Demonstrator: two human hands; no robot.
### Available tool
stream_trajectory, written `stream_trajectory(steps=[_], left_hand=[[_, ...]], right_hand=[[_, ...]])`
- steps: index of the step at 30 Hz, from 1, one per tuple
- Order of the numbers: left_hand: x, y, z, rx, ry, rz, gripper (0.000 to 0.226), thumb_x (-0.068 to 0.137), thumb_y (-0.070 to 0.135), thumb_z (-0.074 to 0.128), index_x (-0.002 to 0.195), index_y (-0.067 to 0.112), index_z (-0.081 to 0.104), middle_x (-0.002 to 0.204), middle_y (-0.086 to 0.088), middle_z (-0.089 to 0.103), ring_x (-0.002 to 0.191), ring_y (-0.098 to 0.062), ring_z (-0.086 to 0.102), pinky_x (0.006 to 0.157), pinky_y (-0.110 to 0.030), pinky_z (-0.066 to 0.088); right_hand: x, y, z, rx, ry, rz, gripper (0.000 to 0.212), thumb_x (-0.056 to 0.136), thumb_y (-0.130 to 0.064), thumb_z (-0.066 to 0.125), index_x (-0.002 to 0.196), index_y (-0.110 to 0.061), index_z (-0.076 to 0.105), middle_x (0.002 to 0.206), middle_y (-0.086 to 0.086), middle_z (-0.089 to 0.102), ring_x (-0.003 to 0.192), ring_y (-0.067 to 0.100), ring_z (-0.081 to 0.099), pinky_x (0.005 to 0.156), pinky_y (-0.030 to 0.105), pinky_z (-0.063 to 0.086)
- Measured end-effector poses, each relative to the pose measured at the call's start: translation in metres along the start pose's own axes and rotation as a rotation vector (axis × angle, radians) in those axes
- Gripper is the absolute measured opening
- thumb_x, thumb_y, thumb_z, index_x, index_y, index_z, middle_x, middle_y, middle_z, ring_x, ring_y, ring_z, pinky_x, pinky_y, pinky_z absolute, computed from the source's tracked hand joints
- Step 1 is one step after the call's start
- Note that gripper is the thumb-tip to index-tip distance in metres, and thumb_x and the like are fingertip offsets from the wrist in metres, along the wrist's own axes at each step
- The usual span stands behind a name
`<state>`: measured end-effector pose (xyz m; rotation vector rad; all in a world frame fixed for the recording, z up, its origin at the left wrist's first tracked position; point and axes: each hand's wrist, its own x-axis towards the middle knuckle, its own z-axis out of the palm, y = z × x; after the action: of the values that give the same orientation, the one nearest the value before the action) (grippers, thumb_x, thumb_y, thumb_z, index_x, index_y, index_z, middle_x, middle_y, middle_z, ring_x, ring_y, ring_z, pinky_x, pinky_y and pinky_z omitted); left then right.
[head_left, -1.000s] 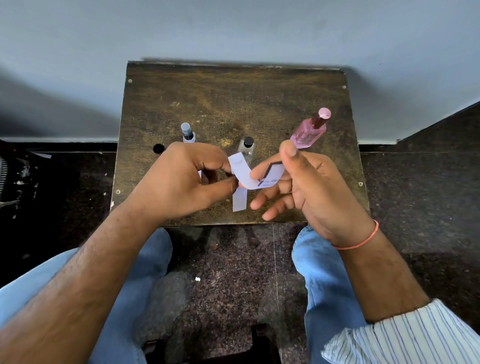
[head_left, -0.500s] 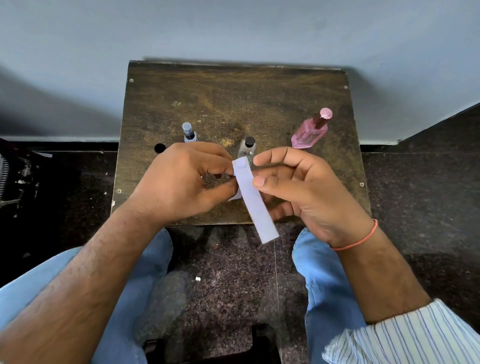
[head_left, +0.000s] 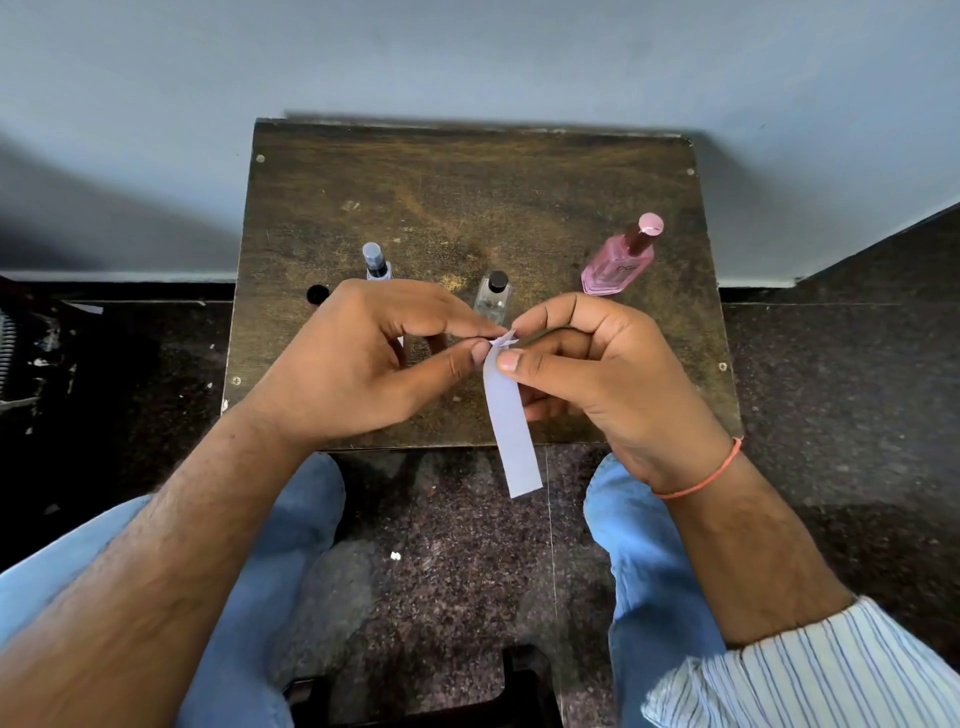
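Note:
A narrow white paper strip hangs down toward me over the table's front edge. Both hands pinch its top end, which looks crumpled between the fingertips. My left hand pinches it between thumb and forefinger from the left. My right hand pinches it from the right, thumb on the front of the strip. Behind my hands stand three small bottles on the table: a blue-capped one, partly hidden by my left hand, a clear one with a black cap, and a pink one.
The small dark wooden table stands against a pale wall, with a round hole near its left edge. My knees in blue jeans sit on either side of a dark speckled floor. A dark object lies at the far left.
The strip went from curled between my hands to hanging straight down. My right hand has turned over and now pinches the top end together with the left; the top end has crumpled.

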<state>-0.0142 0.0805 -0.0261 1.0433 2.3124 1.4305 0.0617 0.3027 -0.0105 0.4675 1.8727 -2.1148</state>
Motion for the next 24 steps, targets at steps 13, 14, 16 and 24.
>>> stream_trajectory(steps=[13,14,16,24], left_hand=[[-0.002,0.000,-0.001,0.157,0.055,0.044,0.009,0.100,0.019,0.079,0.108,0.018,0.083,0.103,0.008,0.080,0.094,-0.011,0.079,0.079,-0.042,0.063],[-0.002,0.000,-0.001,0.180,0.062,0.045,0.009,0.100,0.020,0.078,0.108,0.019,0.083,0.102,0.008,0.080,0.093,-0.012,0.079,0.078,-0.042,0.062],[-0.002,0.000,-0.001,0.226,0.052,0.056,0.011,0.101,0.021,0.076,0.109,0.019,0.083,0.102,0.008,0.080,0.092,-0.015,0.079,0.076,-0.043,0.062],[-0.004,-0.001,-0.006,0.350,0.051,0.139,0.019,0.105,0.025,0.070,0.115,0.016,0.083,0.115,0.014,0.075,0.104,-0.010,0.077,0.082,-0.042,0.064]], right_hand=[[-0.003,-0.007,0.006,0.136,-0.003,0.039,0.022,0.086,0.003,0.080,0.098,-0.012,0.069,0.077,0.009,0.080,0.065,0.018,0.076,0.056,0.029,0.061],[-0.003,-0.007,0.007,0.154,-0.004,0.047,0.023,0.085,0.002,0.081,0.096,-0.013,0.068,0.077,0.010,0.079,0.065,0.018,0.076,0.056,0.028,0.061],[-0.004,-0.008,0.008,0.187,-0.007,0.065,0.026,0.085,0.003,0.080,0.091,-0.015,0.063,0.077,0.011,0.078,0.064,0.019,0.075,0.056,0.029,0.061],[-0.005,-0.011,0.015,0.365,-0.066,0.158,0.043,0.080,0.001,0.078,0.081,-0.023,0.043,0.072,0.004,0.076,0.061,0.013,0.073,0.059,0.030,0.063]])
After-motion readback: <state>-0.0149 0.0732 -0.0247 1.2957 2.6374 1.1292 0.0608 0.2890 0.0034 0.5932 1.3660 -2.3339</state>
